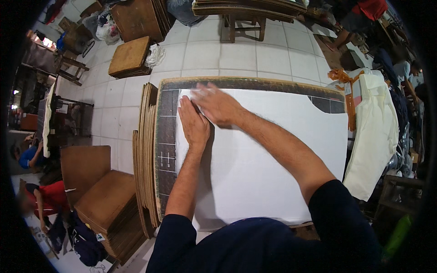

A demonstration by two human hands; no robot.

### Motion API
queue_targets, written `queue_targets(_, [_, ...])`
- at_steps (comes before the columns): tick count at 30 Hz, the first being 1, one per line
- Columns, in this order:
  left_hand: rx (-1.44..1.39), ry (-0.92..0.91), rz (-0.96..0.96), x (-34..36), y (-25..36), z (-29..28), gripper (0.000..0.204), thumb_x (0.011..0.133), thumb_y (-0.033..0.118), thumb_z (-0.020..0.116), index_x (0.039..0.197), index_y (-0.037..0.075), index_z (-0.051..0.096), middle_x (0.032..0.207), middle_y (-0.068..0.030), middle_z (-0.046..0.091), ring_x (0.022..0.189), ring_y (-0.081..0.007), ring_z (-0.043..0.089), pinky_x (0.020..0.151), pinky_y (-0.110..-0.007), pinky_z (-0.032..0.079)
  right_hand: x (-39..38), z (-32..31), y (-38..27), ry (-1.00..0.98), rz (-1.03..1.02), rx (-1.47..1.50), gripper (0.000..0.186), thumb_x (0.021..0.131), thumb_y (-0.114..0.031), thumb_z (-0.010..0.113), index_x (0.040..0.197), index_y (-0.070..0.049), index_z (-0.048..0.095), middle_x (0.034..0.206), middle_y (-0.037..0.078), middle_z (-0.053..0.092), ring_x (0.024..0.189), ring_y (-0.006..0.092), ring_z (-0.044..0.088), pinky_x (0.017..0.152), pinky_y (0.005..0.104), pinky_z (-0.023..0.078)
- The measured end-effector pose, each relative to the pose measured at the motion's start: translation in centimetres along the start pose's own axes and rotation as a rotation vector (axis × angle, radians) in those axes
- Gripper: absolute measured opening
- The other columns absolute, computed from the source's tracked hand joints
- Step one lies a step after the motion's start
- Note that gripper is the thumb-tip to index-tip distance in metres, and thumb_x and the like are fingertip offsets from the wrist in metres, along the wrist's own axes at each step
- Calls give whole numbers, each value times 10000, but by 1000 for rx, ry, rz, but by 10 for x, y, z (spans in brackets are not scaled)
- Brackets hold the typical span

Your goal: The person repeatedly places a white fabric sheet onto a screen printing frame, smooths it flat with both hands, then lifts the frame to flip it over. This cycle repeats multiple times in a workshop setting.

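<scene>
A white sheet of what looks like cloth (268, 154) lies spread over a dark board (166, 132) marked with pale lines. One curved corner of the sheet, at the far right, leaves the board bare. My left hand (195, 125) rests flat near the sheet's far left corner, fingers stretched out. Close beside it, my right hand (217, 105) is laid over the same corner, its fingers apart and slightly smeared by motion. Neither hand grips anything.
Thin brown boards (144, 150) stand on edge along the left side. Folded cream cloth (371, 132) hangs at the right, beside an orange plastic strip (349, 98). A stack of brown boards (109, 200) sits at lower left. Other people work at both sides.
</scene>
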State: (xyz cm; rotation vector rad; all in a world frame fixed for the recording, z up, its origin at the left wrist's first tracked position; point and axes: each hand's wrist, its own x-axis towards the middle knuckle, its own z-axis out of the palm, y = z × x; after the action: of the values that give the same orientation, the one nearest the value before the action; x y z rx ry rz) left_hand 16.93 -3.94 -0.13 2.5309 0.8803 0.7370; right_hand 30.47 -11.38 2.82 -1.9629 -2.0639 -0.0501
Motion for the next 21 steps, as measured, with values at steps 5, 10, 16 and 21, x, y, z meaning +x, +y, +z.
queue_targets(5, [17,10,-5,-3,0,-1,644,866,-2,489,1450,-110,242,1460,-304,355,1403,-402,307,1183,-495,207,5,5,-9,136,242,-100,525,954,-312,462,1398,-31,457,1478,150,417,1419,328,298,1169,512,200])
queue_targets(10, [-49,41,-61,1,1,1,600,886,15,487,1438,-101,283,1470,-295,350,1406,-399,304,1175,-499,212,18,8,-16,292,356,172,401,886,-208,572,1236,-13,563,1345,168,517,1292,347,425,1119,472,289])
queue_targets(16, [207,-60,20,2,-1,3,530,969,181,447,1442,-36,350,1510,-248,332,1436,-365,264,1177,-501,181,5,14,-13,251,171,406,380,909,-182,554,1247,-8,552,1355,154,513,1307,321,419,1127,442,297])
queue_targets(21, [315,-73,8,4,3,8,519,993,277,430,1462,59,390,1519,-245,325,1441,-378,249,1170,-532,166,-86,-17,-7,-88,49,76,520,999,-335,452,1465,-113,396,1542,130,330,1457,287,234,1208,432,165])
